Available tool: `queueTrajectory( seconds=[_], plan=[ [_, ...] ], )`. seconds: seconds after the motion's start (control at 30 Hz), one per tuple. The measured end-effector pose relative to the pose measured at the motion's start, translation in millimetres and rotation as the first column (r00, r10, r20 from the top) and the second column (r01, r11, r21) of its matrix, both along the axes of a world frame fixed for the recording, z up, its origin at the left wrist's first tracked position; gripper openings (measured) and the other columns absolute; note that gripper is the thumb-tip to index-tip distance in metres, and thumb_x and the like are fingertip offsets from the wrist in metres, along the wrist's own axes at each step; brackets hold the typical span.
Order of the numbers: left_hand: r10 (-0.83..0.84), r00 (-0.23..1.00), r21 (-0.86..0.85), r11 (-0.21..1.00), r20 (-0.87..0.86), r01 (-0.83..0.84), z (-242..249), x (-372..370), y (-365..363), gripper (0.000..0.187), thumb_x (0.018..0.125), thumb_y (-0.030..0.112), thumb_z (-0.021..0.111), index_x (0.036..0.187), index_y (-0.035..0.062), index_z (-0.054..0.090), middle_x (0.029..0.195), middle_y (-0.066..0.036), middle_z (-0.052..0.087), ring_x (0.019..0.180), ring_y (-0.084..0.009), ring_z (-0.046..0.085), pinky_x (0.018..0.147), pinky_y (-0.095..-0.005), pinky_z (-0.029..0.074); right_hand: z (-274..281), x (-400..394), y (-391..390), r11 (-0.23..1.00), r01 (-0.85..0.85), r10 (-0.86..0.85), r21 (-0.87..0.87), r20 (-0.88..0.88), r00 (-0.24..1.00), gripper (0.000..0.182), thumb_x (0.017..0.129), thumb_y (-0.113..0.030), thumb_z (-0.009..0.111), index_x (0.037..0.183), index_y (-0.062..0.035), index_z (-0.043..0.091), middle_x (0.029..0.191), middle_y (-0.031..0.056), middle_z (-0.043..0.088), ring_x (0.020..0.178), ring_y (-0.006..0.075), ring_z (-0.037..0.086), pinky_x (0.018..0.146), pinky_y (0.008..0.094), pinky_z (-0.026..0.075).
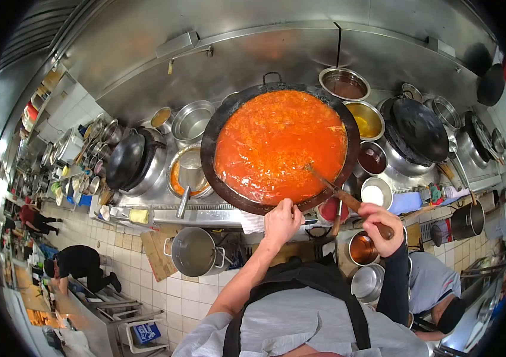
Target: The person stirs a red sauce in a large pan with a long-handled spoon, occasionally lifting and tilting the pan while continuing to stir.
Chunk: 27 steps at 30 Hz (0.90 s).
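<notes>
A very large black wok [208, 146] holds bubbling orange-red sauce [277, 143]. My right hand [381, 225] is wrapped round the wooden handle of a long utensil [348, 200], whose far end dips into the sauce at the right. Near the wok's front rim, my left hand [283, 222] is closed, with its knuckles up. What it holds, if anything, is hidden; a white cloth [252, 222] lies just left of it. Another wooden-handled utensil [337, 221] rests between my hands, by a bowl of red contents [330, 209].
Left of the wok are a steel pot [193, 121] and a strainer pan with a ladle [184, 201]. Bowls of yellow liquid [365, 121] and brown sauce [344, 83] stand right. A stockpot [193, 251] is below left. People bend at far left and lower right.
</notes>
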<state>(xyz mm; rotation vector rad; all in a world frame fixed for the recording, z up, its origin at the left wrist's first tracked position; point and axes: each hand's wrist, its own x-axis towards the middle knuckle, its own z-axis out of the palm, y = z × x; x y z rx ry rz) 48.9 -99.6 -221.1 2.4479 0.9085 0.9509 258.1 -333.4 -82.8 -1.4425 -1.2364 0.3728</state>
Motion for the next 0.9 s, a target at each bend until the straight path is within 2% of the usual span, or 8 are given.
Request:
queueTrajectory(
  seconds=[0.07, 0.13, 0.23, 0.33, 0.4, 0.47, 0.53, 0.9],
  plan=[
    [0.008, 1.0, 0.01, 1.0, 0.003, -0.008, 1, 0, 2, 0.017, 0.097, 0.014, 0.074, 0.096, 0.0056, 0.059, 0.082, -0.019, 0.073, 0.068, -0.0423, 0.073, 0.059, -0.0527, 0.059, -12, 11, 4, 0.989, 0.092, -0.092, -0.117, 0.005, 0.996, 0.013, 0.097, -0.001, 0.077, 0.109, 0.0043, 0.075, 0.123, 0.0197, 0.077, 0.111, 0.0365, 0.077, 0.103, 0.0491, 0.06],
    [0.015, 1.0, 0.026, 1.0, 0.013, -0.015, -2, 1, 1, 0.017, 0.097, 0.014, 0.074, 0.095, 0.0057, 0.059, 0.081, -0.018, 0.073, 0.068, -0.0423, 0.073, 0.059, -0.0525, 0.058, -17, 19, 3, 0.973, 0.064, -0.112, -0.222, -0.213, 0.971, 0.027, 0.101, -0.003, 0.075, 0.127, 0.0037, 0.073, 0.127, 0.0184, 0.076, 0.107, 0.0323, 0.077, 0.09, 0.0429, 0.064],
    [0.014, 1.0, 0.005, 1.0, 0.003, -0.014, -3, 1, 2, 0.019, 0.097, 0.019, 0.072, 0.096, 0.0061, 0.058, 0.083, -0.019, 0.073, 0.068, -0.0423, 0.074, 0.061, -0.0548, 0.06, -10, 24, 1, 0.952, -0.198, -0.028, -0.232, -0.713, 0.701, 0.055, 0.108, -0.005, 0.07, 0.16, 0.0013, 0.056, 0.13, 0.0166, 0.074, 0.098, 0.0206, 0.078, 0.064, 0.0254, 0.061],
    [0.023, 1.0, 0.021, 1.0, -0.003, -0.023, -1, 2, 1, 0.018, 0.096, 0.019, 0.072, 0.095, 0.0063, 0.058, 0.082, -0.018, 0.071, 0.067, -0.0411, 0.074, 0.06, -0.0539, 0.06, -16, 33, 16, 0.803, -0.141, -0.181, -0.578, -0.464, 0.867, 0.051, 0.107, -0.002, 0.068, 0.156, 0.003, 0.059, 0.125, 0.0155, 0.076, 0.093, 0.0169, 0.077, 0.067, 0.0286, 0.063],
    [0.024, 1.0, 0.047, 0.999, 0.02, -0.025, 1, 3, 0, 0.017, 0.096, 0.015, 0.073, 0.095, 0.0065, 0.059, 0.079, -0.017, 0.071, 0.065, -0.0405, 0.072, 0.058, -0.0528, 0.058, -54, 47, 32, 0.814, 0.125, -0.147, -0.567, 0.006, 0.989, 0.05, 0.099, -0.006, 0.074, 0.149, -0.0003, 0.065, 0.11, 0.0215, 0.081, 0.089, 0.0315, 0.08, 0.076, 0.0427, 0.063],
    [0.023, 0.999, 0.061, 0.998, 0.035, -0.025, 1, 4, 1, 0.016, 0.095, 0.014, 0.074, 0.095, 0.0067, 0.059, 0.078, -0.017, 0.071, 0.064, -0.0401, 0.072, 0.057, -0.0522, 0.057, -71, 58, 54, 0.836, 0.335, -0.165, -0.434, 0.383, 0.909, 0.048, 0.095, -0.009, 0.077, 0.143, -0.0032, 0.07, 0.103, 0.0255, 0.081, 0.091, 0.042, 0.079, 0.083, 0.0506, 0.062],
    [0.016, 0.999, 0.058, 0.998, 0.039, -0.019, -2, 3, 1, 0.017, 0.095, 0.014, 0.074, 0.095, 0.0067, 0.059, 0.078, -0.017, 0.071, 0.064, -0.0401, 0.072, 0.057, -0.052, 0.057, -67, 56, 87, 0.823, 0.369, -0.182, -0.432, 0.415, 0.891, 0.041, 0.093, -0.014, 0.079, 0.133, -0.0067, 0.075, 0.103, 0.03, 0.078, 0.099, 0.0525, 0.074, 0.09, 0.0572, 0.059],
    [0.029, 0.999, 0.06, 0.998, 0.017, -0.03, -2, 3, 0, 0.018, 0.094, 0.015, 0.075, 0.095, 0.0064, 0.059, 0.078, -0.017, 0.07, 0.064, -0.0408, 0.072, 0.056, -0.0518, 0.057, -121, 54, 206, 0.863, 0.261, -0.027, -0.433, 0.476, 0.879, 0.039, 0.099, -0.017, 0.075, 0.136, -0.0048, 0.068, 0.101, 0.0327, 0.077, 0.1, 0.0521, 0.075, 0.091, 0.0581, 0.06]
  ],
)
